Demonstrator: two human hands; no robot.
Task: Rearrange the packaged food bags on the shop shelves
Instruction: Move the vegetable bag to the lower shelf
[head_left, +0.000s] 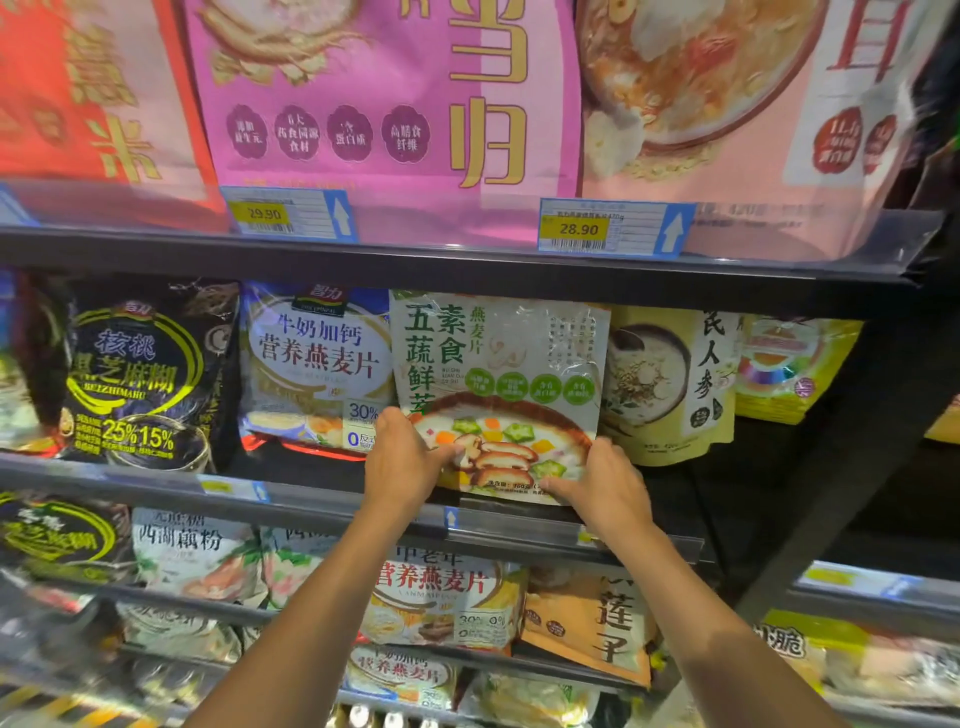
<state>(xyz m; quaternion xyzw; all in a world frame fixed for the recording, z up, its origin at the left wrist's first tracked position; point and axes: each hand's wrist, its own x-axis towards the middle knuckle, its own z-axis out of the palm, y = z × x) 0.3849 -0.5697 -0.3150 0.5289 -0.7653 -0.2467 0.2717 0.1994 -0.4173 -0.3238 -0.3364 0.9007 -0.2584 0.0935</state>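
**Middle shelf: green-lettered oatmeal bag, held**

We grip the green-lettered oatmeal bag (498, 384) upright on the middle shelf (156, 480), between the blue-white oatmeal bag (311, 364) and the yellow ginseng bag (670, 384). Our left hand (402, 457) pinches its lower left corner; our right hand (602, 486) clasps its lower right edge.

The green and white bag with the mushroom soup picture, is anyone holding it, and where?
Yes. Both hands hold the green and white bag at its lower corners: the left hand on the bottom-left corner, the right hand on the bottom-right.
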